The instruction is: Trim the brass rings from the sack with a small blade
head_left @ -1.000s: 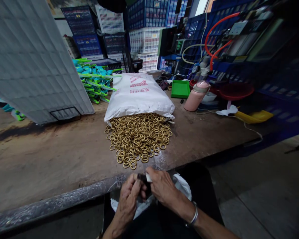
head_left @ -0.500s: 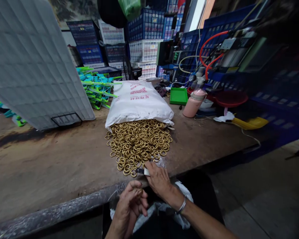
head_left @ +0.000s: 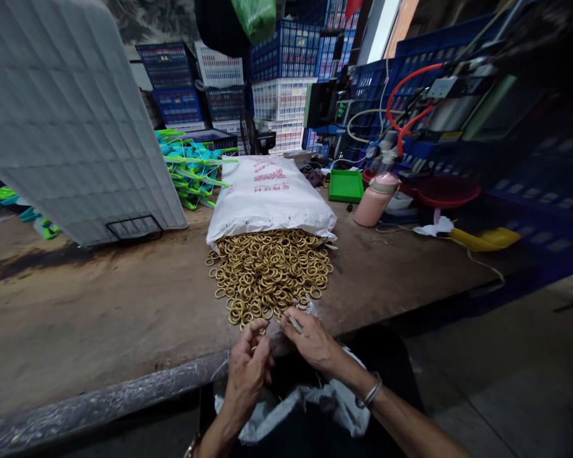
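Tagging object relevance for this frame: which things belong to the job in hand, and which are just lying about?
In use: left hand pinching a ring, right hand holding a small tool, ring pile, white sack, lap bag.
Lying about: pink bottle, green tray, red basin, yellow scoop, teal plastic parts, grey panel, stacked crates.

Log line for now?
left hand: pinches brass-coloured metal ring | right hand: grips small pale tool | both at ring pile near edge

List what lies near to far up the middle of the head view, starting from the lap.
Plastic bag on lap → left hand beside right hand pinching small tool → pile of brass rings → white sack → stacked crates.
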Tool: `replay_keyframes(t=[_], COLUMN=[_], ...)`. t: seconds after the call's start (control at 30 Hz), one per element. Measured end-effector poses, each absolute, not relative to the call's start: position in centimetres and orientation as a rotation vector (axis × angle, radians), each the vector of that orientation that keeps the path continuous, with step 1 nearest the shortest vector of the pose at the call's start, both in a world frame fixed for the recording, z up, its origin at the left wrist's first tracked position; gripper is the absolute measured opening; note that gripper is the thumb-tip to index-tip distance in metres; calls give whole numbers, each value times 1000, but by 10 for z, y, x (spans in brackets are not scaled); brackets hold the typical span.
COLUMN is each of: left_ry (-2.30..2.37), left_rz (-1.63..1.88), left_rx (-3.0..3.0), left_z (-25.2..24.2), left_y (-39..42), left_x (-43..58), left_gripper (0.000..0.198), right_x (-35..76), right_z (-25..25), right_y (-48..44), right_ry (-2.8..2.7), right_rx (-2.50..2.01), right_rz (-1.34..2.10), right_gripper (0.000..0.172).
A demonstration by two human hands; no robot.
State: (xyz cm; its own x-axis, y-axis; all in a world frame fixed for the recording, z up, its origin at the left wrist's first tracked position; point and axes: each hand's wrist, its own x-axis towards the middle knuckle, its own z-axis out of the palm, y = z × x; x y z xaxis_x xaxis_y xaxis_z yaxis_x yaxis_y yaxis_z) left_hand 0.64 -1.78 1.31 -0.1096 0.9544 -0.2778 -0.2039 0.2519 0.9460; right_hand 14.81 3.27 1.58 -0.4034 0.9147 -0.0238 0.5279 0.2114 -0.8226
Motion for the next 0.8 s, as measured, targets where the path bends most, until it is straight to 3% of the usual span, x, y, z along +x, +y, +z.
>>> replay_keyframes(t=[0.3, 0.8], left_ry=[1329, 1322], left_rz=[1231, 1177], left_rx=[1223, 897], left_z=[16, 3], left_y=[-16, -23], left_x=[1, 7], left_gripper=[11, 32], right_x=[142, 139], right_z=[24, 11], right_y=[20, 16], right_ry=[-1722, -1413], right_rx=[-1176, -1118], right_rz=[1505, 1890], right_gripper=[17, 26])
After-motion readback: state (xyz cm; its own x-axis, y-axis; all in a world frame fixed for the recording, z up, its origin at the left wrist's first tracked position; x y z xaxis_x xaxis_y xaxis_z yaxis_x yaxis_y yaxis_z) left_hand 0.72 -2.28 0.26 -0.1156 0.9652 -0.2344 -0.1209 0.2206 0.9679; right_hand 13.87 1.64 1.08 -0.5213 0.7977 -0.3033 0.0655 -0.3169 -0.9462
